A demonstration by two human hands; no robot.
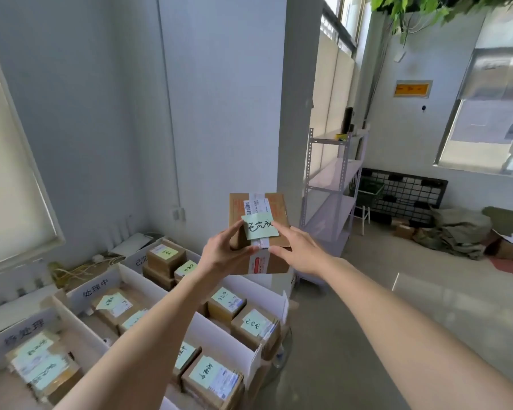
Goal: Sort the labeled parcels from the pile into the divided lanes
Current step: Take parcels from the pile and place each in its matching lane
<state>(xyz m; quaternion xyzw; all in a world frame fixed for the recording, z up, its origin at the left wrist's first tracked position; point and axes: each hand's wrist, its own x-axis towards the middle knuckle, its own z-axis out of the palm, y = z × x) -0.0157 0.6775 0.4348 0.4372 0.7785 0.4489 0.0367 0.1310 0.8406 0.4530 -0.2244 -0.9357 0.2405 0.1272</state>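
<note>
Head view
Parcel: I hold a brown cardboard parcel (256, 232) up at arm's length, above the far end of the divided lanes (196, 324).
Note: a pale green sticky note (259, 227) with handwriting lies on its top face, below a white shipping label (256, 206).
Left hand: my left hand (224, 251) has its fingers (234, 229) clamped on the parcel's left edge.
Right hand: my right hand (298, 250) has its fingers curled on the right edge, thumb at the front.
Lanes: white dividers separate three lanes filled with noted boxes (211, 380).
Background: a metal shelf (329, 184) stands behind the parcel.

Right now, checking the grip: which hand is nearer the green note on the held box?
Left. The left hand pinches beside the green note; the right hand holds lower right.
</note>
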